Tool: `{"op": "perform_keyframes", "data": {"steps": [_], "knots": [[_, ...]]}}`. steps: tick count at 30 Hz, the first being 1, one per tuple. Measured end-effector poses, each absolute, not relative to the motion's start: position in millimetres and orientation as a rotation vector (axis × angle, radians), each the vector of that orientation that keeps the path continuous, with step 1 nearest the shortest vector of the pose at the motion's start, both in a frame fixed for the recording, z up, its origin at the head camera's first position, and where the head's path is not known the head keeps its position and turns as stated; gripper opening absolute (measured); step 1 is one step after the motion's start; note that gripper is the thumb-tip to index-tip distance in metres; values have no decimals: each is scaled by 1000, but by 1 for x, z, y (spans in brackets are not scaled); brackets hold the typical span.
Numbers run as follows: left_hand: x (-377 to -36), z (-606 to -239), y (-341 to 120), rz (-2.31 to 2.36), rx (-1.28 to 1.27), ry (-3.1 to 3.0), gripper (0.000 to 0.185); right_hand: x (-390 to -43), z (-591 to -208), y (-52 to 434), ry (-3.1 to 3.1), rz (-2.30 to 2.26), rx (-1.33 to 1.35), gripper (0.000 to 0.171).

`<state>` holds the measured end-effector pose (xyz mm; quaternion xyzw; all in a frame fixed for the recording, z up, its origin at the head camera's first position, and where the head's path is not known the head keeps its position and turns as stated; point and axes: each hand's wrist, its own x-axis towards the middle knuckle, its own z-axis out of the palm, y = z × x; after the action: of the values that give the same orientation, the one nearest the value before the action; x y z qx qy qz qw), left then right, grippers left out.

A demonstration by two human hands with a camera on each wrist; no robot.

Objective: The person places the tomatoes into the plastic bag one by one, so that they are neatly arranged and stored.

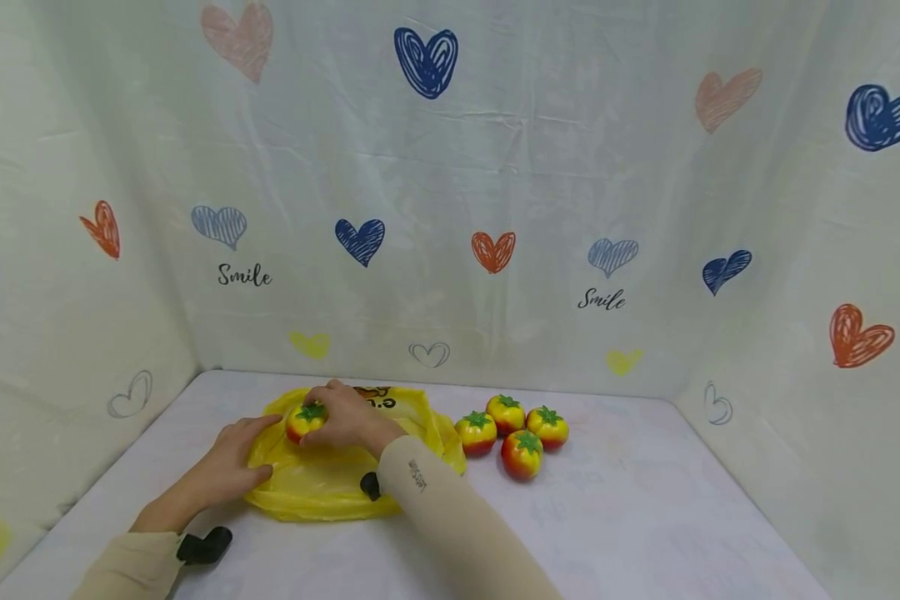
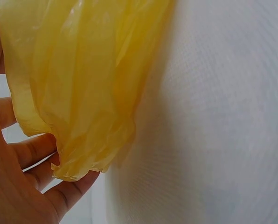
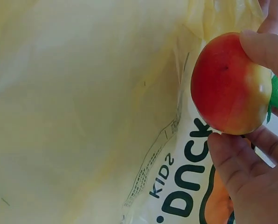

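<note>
A red-and-yellow toy tomato (image 3: 227, 86) with a green leafy top is pinched between the thumb and fingers of my right hand (image 1: 348, 419). In the head view it is over the left part of a yellow plastic bag (image 1: 322, 479), which lies crumpled on the table. My left hand (image 1: 228, 462) is at the bag's left edge, thumb and fingers spread. The left wrist view shows those fingers (image 2: 34, 151) loosely bent, their tips tucked behind the thin edge of the bag. Black lettering and an orange print show on the bag beside the right hand.
Several more toy tomatoes (image 1: 522, 456) stand grouped just right of the bag, leaf tops up. The white table (image 1: 645, 508) meets a pale curtain (image 1: 540, 333) printed with hearts at the back and both sides. My right forearm crosses the bag's front right part.
</note>
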<state>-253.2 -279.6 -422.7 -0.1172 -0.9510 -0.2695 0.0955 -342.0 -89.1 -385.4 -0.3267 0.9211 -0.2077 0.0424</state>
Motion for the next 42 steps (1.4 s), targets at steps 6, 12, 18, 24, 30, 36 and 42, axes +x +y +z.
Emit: {"op": "perform_keyframes", "data": {"steps": [6,12,18,24,30,36,42], "knots": [[-253,-422,-279,-787,-371,-2805,67,-343,-387,-92,2841,-600,-968,52],[-252,-420,-278,-793,-347,-2827,68,-345,-390,-94,2844,-592,-959,53],[-253,-421,-278,-793,-346,-2829,68,-346,-393,-96,2852,-563,-942,55],[-253,-422,-278,-788,-351,-2822,68,-345,-393,-97,2859,-558,-915,56],[-253,-425,-280,-785,-351,-2826,67,-344,-396,-99,2862,-552,-929,56],[-252,-424,-281,-790,-354,-2823,67,-344,-393,-99,2880,-517,-964,61],[-253,-422,-279,-791,-349,-2827,68,-343,-386,-96,2875,-523,-940,61]]}}
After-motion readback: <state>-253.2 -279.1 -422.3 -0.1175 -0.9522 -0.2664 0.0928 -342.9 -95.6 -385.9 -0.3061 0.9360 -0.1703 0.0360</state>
